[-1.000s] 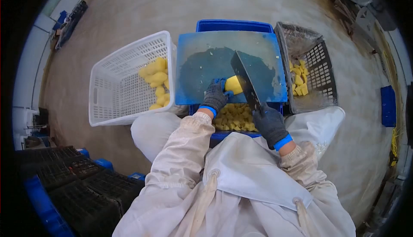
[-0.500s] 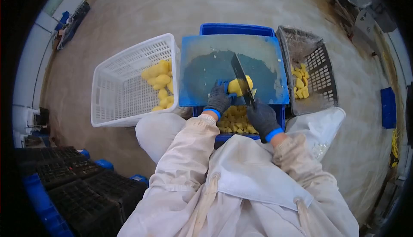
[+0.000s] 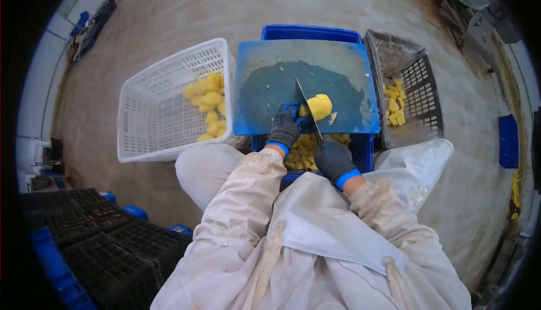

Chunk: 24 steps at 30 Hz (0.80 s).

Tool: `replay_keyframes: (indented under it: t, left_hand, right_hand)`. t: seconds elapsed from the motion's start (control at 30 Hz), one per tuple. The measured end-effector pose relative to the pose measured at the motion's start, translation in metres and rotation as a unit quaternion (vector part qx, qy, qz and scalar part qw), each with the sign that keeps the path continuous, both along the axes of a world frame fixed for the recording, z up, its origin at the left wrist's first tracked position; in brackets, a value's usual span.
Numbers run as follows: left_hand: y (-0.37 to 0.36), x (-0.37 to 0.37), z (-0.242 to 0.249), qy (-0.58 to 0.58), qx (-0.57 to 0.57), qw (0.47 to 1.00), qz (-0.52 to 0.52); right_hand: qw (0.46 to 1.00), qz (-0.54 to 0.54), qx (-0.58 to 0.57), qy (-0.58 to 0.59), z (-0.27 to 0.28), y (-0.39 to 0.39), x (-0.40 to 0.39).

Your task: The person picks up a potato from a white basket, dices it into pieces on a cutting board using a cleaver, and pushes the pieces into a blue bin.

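Two gloved hands were at work over one blue board (image 3: 267, 93), and between them lay one peeled yellow potato (image 3: 320, 106), on the near part of the board and right of its middle. One knife (image 3: 302, 94) was in play, its blade upright and across the left part of the potato. The right hand (image 3: 333, 158) had its fingers wrapped around the handle at the near edge of the board. And the left hand (image 3: 286, 125)? Its fingers were bunched narrow against the potato's left end, holding it on the board. One loose sliver (image 3: 333, 118) sat just right of the potato, with small crumbs scattered about, too tiny to count.

Each wrist wore one blue band, two in all. Blue plastic showed beyond the far edge of the board and again below the near one, where cut chunks (image 3: 301, 153) lay heaped, far too many to count; whether that was one bin or two, I could not tell. On the person's left stood one white basket (image 3: 160, 116) with a pile of whole yellow potatoes (image 3: 211, 98), overlapping too much for an exact count. On the right stood one dark crate (image 3: 421, 93), lined with clear plastic, holding a small heap of cut pieces (image 3: 394, 104).
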State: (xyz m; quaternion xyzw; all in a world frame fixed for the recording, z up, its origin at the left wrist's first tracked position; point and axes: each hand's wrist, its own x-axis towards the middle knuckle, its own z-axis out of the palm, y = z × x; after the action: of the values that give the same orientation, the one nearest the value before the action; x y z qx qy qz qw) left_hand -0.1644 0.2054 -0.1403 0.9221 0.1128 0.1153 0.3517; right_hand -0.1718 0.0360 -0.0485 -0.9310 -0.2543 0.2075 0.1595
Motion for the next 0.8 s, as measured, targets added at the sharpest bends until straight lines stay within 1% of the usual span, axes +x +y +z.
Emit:
replay_keyframes:
  t: [0.1,0.13,0.17,0.2,0.27,0.3,0.33,0.37,0.4,0.43,0.47,0.53,0.6,0.63,0.67,0.7,0.73,0.77,0.8]
  left_hand:
    - [0.000,-0.004,0.005,0.024,0.006,1.000,-0.002]
    - [0.004,0.001,0.007,0.033,0.030,0.999,-0.023]
    - [0.007,0.006,0.008,0.043,0.050,0.997,-0.040]
    - [0.006,0.005,0.010,0.044,0.044,0.997,-0.039]
    - [0.013,0.011,0.021,0.069,0.035,0.995,-0.056]
    - [0.018,0.019,0.014,0.079,0.063,0.991,-0.092]
    - [0.018,0.023,0.017,0.078,0.065,0.991,-0.091]
    - [0.018,0.028,0.021,0.087,0.071,0.986,-0.127]
    - [0.017,0.030,0.023,0.098,0.076,0.979,-0.162]
    - [0.014,0.030,0.027,0.112,0.077,0.978,-0.156]
    - [0.012,0.027,0.029,0.114,0.078,0.980,-0.146]
    - [0.009,0.011,0.049,0.179,0.045,0.973,-0.136]
    - [0.016,-0.001,0.006,0.202,0.065,0.949,-0.232]
    - [0.026,-0.018,0.017,0.209,0.067,0.952,-0.212]
    - [0.034,-0.032,0.041,0.155,0.058,0.936,-0.311]
    - [0.044,-0.041,0.066,0.097,0.048,0.906,-0.409]
    - [0.063,-0.041,0.089,0.175,-0.072,0.903,-0.386]
    - [0.091,-0.036,0.104,0.247,-0.193,0.880,-0.358]
    - [0.129,-0.023,0.064,0.189,-0.183,0.914,-0.310]
  right_hand:
    - [1.000,-0.002,0.028,-0.014,-0.010,0.004,0.009]
    - [0.998,0.007,0.045,-0.037,-0.011,0.000,0.019]
    - [0.993,-0.021,0.075,-0.084,-0.009,-0.012,0.026]
    - [0.986,-0.047,0.101,-0.123,0.003,-0.029,0.027]
    - [0.991,-0.112,-0.007,-0.072,0.020,-0.049,0.054]
    - [0.992,-0.076,-0.030,-0.095,0.016,-0.061,0.075]
    - [0.991,-0.042,-0.050,-0.120,0.009,-0.071,0.095]
    - [0.991,-0.040,-0.048,-0.122,0.006,-0.073,0.110]
    - [0.989,0.007,-0.067,-0.128,0.003,-0.073,0.120]
    - [0.986,0.057,-0.086,-0.133,0.000,-0.075,0.127]
    - [0.986,0.066,-0.082,-0.132,-0.003,-0.079,0.130]
    - [0.982,0.117,-0.050,-0.141,-0.013,-0.084,0.126]
    - [0.979,0.162,-0.073,-0.096,0.003,-0.088,0.120]
    - [0.976,0.188,-0.069,-0.089,0.005,-0.093,0.117]
    - [0.972,0.210,-0.067,-0.083,0.007,-0.100,0.117]
    - [0.969,0.233,-0.050,-0.067,0.011,-0.105,0.118]
    - [0.965,0.253,-0.035,-0.052,0.013,-0.109,0.119]
    - [0.963,0.261,-0.034,-0.051,0.020,-0.107,0.119]
    - [0.971,0.236,-0.004,-0.036,0.027,-0.105,0.120]
